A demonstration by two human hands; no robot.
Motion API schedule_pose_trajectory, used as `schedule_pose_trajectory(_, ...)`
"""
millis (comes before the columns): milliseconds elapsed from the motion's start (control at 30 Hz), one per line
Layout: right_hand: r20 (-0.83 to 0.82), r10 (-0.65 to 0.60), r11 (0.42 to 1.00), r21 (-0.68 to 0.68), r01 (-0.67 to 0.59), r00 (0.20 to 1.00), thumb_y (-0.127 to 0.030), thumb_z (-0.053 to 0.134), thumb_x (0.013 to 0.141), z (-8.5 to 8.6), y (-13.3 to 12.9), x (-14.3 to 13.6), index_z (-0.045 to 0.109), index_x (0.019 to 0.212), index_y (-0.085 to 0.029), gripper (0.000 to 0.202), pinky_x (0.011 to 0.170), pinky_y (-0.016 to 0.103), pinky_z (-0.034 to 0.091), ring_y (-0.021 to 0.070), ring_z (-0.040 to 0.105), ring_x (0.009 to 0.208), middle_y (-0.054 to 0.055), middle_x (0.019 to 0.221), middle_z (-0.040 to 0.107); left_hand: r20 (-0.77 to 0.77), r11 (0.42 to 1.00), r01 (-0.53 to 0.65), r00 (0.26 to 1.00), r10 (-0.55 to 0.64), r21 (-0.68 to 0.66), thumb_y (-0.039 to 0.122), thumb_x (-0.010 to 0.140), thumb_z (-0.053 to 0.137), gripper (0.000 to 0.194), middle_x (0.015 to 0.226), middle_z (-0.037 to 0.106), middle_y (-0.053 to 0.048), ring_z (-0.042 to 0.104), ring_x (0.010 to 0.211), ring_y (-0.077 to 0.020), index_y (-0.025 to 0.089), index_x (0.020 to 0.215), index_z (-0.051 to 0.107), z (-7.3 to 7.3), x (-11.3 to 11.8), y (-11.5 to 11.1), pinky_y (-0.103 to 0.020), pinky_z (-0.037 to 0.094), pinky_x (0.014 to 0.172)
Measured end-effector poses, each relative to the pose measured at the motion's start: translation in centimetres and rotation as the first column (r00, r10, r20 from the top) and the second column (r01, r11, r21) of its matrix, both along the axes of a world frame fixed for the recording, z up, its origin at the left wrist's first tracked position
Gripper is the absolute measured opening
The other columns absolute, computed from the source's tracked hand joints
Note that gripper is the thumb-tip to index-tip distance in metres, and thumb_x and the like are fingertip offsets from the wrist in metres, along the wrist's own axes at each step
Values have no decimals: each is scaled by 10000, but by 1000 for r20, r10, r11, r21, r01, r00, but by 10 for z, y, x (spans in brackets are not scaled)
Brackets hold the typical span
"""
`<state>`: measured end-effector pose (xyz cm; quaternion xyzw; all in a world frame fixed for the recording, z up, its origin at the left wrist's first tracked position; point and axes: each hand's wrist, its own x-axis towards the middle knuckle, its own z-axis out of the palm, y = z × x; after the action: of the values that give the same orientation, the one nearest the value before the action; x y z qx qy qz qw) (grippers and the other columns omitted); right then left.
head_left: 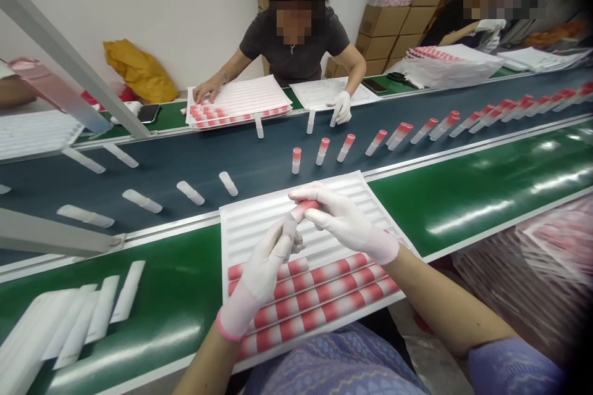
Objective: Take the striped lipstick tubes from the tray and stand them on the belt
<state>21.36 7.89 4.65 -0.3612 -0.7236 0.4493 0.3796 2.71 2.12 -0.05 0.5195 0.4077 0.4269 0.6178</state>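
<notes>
My left hand [271, 250], in a white glove, grips the pale lower end of a small tube, low at the middle of the view. On the tube's red cap [306, 207] my right hand [340, 219], also gloved, is closed with thumb and fingers. The two parts meet end to end, tilted, above a white ridged tray [245, 222]. Rows of red-and-white caps [319, 278] lie in the tray's near grooves, partly hidden by my left hand and wrist. The tray's far grooves show white and bare.
A dark conveyor belt [194, 157] crosses beyond the tray, bearing white tubes [142, 200] and red-capped tubes [296, 160]. Across it, a person [296, 43] handles a tray and a tube. White tubes [127, 290] lie at the left; a metal post [78, 55] slants nearby.
</notes>
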Motion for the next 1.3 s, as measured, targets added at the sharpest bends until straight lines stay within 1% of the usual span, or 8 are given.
schedule_pose_trajectory(167,-141,2,988,-155,-25,990,-205,661,869,-5,5,-3,648,1255,-204,387,814,349,620,199,689,996,57,1100,699,132,984,94,989,-74,-148,518,954,508,429,848,529,-9,489,582,-91,185,1222,546,-7,-5,2,-246,469,535)
schedule_pose_trajectory(300,-127,79,988,-124,-94,989,-207,628,897,-3,6,0,661,1275,-240,381,908,369,600,216,665,1105,52,1191,691,235,960,180,964,-128,-215,565,860,634,450,830,532,9,382,473,-48,194,1093,531,-9,-8,2,-210,398,412)
schedule_pose_trajectory(400,-70,89,993,-66,-94,994,-180,641,874,5,3,1,695,1241,-256,378,914,364,594,217,671,1088,37,1157,701,168,969,193,972,-167,-155,534,924,547,376,863,568,-24,474,540,-80,179,1042,578,-4,-10,0,-254,484,519)
schedule_pose_trajectory(567,57,8,999,52,-11,998,-100,687,788,7,-11,-6,697,1233,-269,475,802,343,601,191,682,891,8,948,705,-160,992,123,980,-119,16,421,992,463,267,938,638,-41,622,885,-192,221,998,640,-1,-11,-1,-343,517,883)
schedule_pose_trajectory(800,-18,-140,971,192,141,990,-97,760,755,-11,-27,-31,722,1002,-217,277,682,285,548,142,608,730,1,834,651,-223,959,-131,956,189,253,471,935,564,324,1050,723,-64,672,963,-229,219,1107,675,-29,-9,7,-321,551,825)
schedule_pose_trajectory(1000,-38,-316,945,80,318,948,-159,809,686,-8,-28,-47,649,812,-211,211,593,266,502,125,535,640,-23,746,560,-234,926,-250,918,319,282,523,910,575,393,1038,750,-73,698,962,-244,222,1130,701,-22,-2,6,-335,567,849)
schedule_pose_trajectory(1133,-20,-230,973,16,230,973,-182,796,683,-10,-22,-47,640,870,-214,245,608,270,515,132,560,667,-14,799,599,-229,951,-205,939,258,231,469,911,577,334,1002,754,-71,707,936,-241,214,1087,703,-18,-3,8,-334,581,822)
schedule_pose_trajectory(1300,-50,-143,978,147,149,988,-171,752,761,-27,-21,-47,699,957,-229,211,718,305,537,169,616,798,19,890,658,-303,937,-236,901,311,259,272,833,649,220,987,746,-68,708,944,-248,214,1042,687,-16,-6,16,-356,592,821)
